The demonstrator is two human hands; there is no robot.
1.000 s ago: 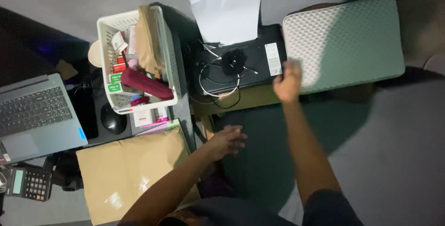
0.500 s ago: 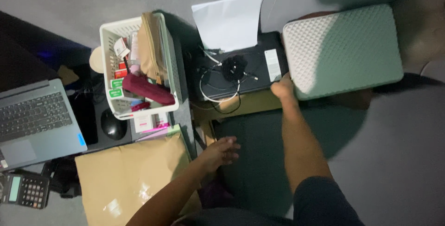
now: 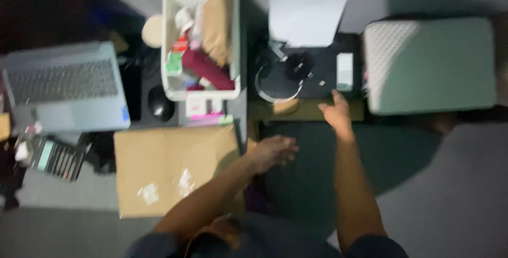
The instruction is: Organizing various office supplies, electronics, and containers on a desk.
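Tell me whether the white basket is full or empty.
Full. The white basket is crammed to its rim with a dark red pouch, a brown paper bag and small packets; the blur hides what each packet is.

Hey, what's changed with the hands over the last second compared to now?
The right hand has drawn back from the edge of the pale green quilted cushion to the front edge of the black printer, touching it with nothing in its grip. The left hand still hovers empty beside the flat brown cardboard box. The white plastic basket and grey laptop are unmoved.
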